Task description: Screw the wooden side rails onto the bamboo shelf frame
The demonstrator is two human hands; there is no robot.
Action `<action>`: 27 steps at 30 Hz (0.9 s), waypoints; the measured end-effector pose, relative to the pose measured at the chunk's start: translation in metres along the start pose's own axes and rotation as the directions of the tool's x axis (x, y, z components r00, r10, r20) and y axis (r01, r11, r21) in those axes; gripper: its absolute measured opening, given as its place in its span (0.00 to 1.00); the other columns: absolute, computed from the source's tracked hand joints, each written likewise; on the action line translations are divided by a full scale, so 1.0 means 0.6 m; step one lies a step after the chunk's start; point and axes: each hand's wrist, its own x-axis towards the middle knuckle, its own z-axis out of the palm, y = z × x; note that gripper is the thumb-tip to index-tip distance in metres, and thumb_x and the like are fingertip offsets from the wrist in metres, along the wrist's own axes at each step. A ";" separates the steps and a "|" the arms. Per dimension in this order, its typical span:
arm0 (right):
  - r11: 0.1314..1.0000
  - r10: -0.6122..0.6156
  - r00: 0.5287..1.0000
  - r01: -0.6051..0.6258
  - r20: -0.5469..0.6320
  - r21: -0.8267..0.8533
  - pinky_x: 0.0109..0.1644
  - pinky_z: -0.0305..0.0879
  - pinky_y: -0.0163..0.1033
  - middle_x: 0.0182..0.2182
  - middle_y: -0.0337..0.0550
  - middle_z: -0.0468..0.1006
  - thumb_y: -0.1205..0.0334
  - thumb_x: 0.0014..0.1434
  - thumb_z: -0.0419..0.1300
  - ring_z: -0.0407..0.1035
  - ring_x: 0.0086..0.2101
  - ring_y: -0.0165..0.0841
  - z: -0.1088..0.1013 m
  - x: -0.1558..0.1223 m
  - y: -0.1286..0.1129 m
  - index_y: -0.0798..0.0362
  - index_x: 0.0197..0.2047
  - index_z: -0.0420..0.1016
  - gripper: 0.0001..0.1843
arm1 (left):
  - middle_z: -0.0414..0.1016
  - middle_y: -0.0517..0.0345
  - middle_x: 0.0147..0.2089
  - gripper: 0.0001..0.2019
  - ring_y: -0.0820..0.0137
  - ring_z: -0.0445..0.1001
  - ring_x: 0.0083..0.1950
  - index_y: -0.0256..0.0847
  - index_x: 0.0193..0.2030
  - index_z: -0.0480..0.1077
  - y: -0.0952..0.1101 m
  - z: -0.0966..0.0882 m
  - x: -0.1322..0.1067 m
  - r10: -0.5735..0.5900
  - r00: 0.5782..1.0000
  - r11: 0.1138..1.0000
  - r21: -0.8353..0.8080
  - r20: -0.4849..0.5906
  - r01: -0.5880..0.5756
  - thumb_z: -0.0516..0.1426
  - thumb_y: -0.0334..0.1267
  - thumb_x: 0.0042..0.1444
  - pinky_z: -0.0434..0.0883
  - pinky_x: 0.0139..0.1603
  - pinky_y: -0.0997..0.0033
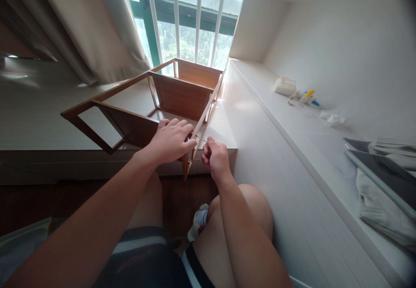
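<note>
A brown wooden frame shelf [182, 97] lies tipped on its side on a pale platform by the window. My left hand [172, 140] rests over its near panel, fingers curled on the edge by the side rail. My right hand [216, 158] is closed in a pinch on a thin metal tool [200, 138], perhaps a hex key, whose tip meets the rail near the left fingertips. My bare knees and dark shorts fill the foreground.
A white ledge [292, 123] runs along the right with a small white packet [284, 86], a yellow-and-blue item [307, 96] and crumpled paper [331, 118]. Folded cloth and a dark board [383, 171] lie at the far right. A beige curtain [91, 32] hangs left of the barred window.
</note>
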 end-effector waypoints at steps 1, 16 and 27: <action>0.999 0.023 1.000 -0.024 0.011 0.026 0.13 0.37 0.31 0.08 0.31 0.57 0.46 0.64 0.54 0.47 0.10 0.24 0.000 0.000 0.000 0.50 0.19 0.61 0.26 | 0.72 0.54 0.41 0.12 0.58 0.69 0.47 0.44 0.38 0.66 0.000 0.001 0.000 0.001 1.000 1.000 0.001 -0.004 -0.001 0.46 0.47 0.62 0.56 0.51 0.52; 0.651 -0.446 0.891 0.387 0.083 -0.653 0.31 0.54 0.37 0.20 0.36 0.66 0.45 0.70 0.47 0.60 0.23 0.30 -0.024 -0.003 -0.010 0.50 0.25 0.62 0.25 | 0.72 0.55 0.41 0.12 0.58 0.69 0.48 0.44 0.39 0.66 -0.001 0.001 -0.002 0.003 1.000 1.000 -0.013 0.001 -0.003 0.47 0.47 0.62 0.56 0.51 0.52; 0.806 -0.371 0.929 0.325 0.005 -0.494 0.28 0.56 0.36 0.16 0.35 0.65 0.42 0.69 0.48 0.60 0.20 0.29 -0.012 -0.005 -0.002 0.51 0.22 0.64 0.29 | 0.72 0.55 0.42 0.12 0.58 0.69 0.49 0.44 0.39 0.67 -0.001 0.000 -0.001 -0.006 1.000 1.000 -0.026 0.007 0.006 0.47 0.47 0.62 0.56 0.52 0.51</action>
